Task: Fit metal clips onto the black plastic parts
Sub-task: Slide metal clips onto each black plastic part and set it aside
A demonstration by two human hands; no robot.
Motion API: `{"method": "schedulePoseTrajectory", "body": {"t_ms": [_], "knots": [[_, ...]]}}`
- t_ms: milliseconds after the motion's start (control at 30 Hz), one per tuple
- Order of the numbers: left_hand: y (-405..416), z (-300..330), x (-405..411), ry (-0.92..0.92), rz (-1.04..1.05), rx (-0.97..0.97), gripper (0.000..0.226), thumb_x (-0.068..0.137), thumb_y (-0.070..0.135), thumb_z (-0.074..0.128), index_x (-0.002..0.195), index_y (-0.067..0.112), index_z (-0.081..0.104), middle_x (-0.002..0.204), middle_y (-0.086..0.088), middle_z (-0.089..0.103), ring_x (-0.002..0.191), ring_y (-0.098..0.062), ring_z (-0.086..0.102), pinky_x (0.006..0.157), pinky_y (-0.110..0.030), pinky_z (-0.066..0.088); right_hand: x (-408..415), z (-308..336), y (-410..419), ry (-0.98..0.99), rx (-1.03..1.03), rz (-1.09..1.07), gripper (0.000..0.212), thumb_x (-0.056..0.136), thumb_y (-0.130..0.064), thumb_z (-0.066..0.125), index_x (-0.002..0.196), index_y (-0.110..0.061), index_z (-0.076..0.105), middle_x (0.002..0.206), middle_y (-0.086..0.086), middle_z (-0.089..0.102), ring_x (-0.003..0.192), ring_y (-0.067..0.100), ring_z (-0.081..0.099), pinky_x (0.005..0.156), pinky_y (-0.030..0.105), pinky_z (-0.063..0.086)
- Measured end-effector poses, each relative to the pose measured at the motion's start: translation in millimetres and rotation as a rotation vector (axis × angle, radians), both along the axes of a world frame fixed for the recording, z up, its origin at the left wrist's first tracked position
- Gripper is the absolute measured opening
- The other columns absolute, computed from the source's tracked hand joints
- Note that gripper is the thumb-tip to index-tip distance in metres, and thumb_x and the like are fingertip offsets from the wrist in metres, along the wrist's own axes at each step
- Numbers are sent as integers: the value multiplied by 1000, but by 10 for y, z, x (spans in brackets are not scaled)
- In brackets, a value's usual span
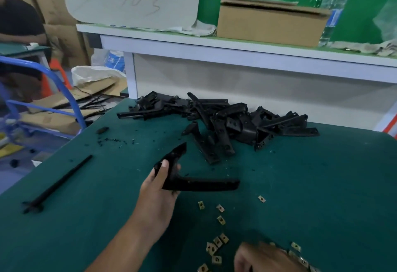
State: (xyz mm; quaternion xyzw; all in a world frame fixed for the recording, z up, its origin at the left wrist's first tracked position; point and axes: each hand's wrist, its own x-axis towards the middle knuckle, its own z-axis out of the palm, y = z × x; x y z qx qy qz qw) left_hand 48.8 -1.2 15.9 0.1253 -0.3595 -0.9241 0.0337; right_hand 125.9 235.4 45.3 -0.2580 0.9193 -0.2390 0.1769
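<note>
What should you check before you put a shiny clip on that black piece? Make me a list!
1. Black piece held firmly: ok, the left hand grips its bent end.
2. Long end free for a clip: ok, it sticks out to the right.
3. Clips within reach: ok, loose on the green table near the right hand.
4. Clip already picked up: cannot tell, the right hand is blurred.
5. More pieces waiting: ok, a pile lies farther back.
</note>
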Motion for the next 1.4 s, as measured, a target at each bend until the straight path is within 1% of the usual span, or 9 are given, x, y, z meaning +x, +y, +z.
{"method": "schedulePoseTrajectory", "body": {"t_ms": [133, 267, 567, 733, 867, 967, 1067, 1167, 1400], "knots": [[-23, -30, -14, 21, -75, 72, 39, 88, 37, 64, 123, 20, 59, 91, 0, 72, 77, -15, 70, 74, -35, 58, -144, 166, 29, -48, -126, -97, 6, 97, -57, 54, 101, -52, 55, 102, -35, 58, 91, -21, 52, 79, 2, 36], [-1, -63, 15, 19, -180, 215, 27, 93, 29, 62, 116, 17, 55, 83, -4, 65, 65, -18, 64, 61, -30, 58, -261, 156, 136, -100, -493, -226, 17, 82, -55, 61, 91, -43, 70, 77, -19, 60, 72, -2, 53, 68, 11, 38], [-30, 9, -16, 4, -290, 373, 44, 80, 12, 64, 121, 8, 52, 82, -4, 66, 59, -13, 62, 55, -21, 56, -289, -103, 174, 83, -149, -173, 14, 84, -53, 73, 78, -44, 64, 90, -38, 59, 86, -6, 59, 66, 9, 41], [-12, 16, 20, 32, -442, 300, 80, 42, 10, 103, 108, 12, 58, 87, -3, 71, 56, -10, 62, 47, -22, 53, -267, -157, 249, 158, -203, -275, 42, 66, -81, 63, 79, -41, 63, 90, -26, 65, 84, -1, 61, 63, 12, 43], [1, 34, 44, 65, -503, 245, 75, 53, 20, 101, 119, 11, 67, 77, 3, 62, 49, -5, 47, 44, -19, 44, -260, -207, 285, 228, -222, -277, 9, 89, -54, 64, 88, -46, 61, 89, -21, 65, 83, 5, 62, 64, 15, 46], [-12, 39, 61, 85, -534, 256, 76, 57, 19, 99, 128, 13, 70, 71, 6, 56, 43, -3, 43, 40, -17, 40, -242, -221, 275, 228, -238, -293, 6, 94, -42, 65, 91, -45, 61, 88, -19, 62, 81, 7, 60, 64, 15, 44], [11, 56, 88, 102, -543, 251, 66, 58, 19, 99, 118, 12, 73, 67, 4, 52, 39, -2, 40, 37, -16, 36, -237, -142, 225, 145, -461, -431, 10, 88, -41, 71, 92, -44, 63, 80, -18, 66, 75, 2, 62, 63, 11, 43], [47, 71, 152, 168, -658, 203, 31, 77, 23, 89, 93, 9, 67, 57, 5, 43, 36, -2, 38, 35, -16, 32, -234, -56, 179, -71, -834, -484, 13, 76, -37, 75, 89, -34, 72, 87, -7, 77, 82, 8, 70, 64, 15, 50], [123, 56, 228, 196, -755, 80, 38, 88, 25, 80, 116, 14, 56, 52, -1, 49, 33, -4, 35, 34, -15, 32, -215, -13, 123, -169, -1064, -474, 20, 76, -25, 82, 94, -23, 75, 107, 8, 77, 90, 13, 73, 62, 19, 52]]}}
